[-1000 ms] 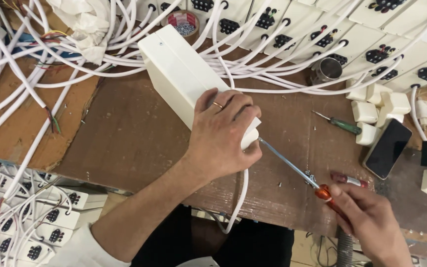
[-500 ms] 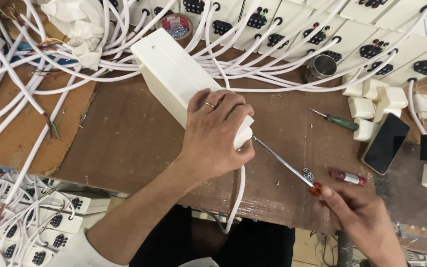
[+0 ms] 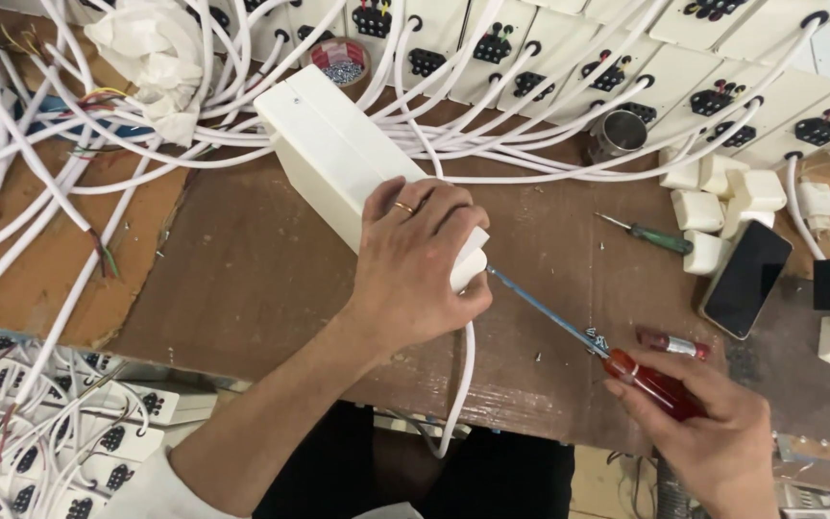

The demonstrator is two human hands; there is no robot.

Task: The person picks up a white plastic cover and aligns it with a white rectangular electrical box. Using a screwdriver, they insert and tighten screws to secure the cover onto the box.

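Now the left hand (image 3: 415, 274) has slid a little nearer the near edge of the brown table (image 3: 242, 279), still wrapped tight around the end of the long white box (image 3: 338, 159). The right hand (image 3: 722, 442) still grips the red-handled screwdriver (image 3: 617, 358), its tip against the box end, so the screw work looks to be going on. The box is plain, smooth and white, lying slanted near the table's middle, with a white cord (image 3: 463, 384) hanging over the near edge.
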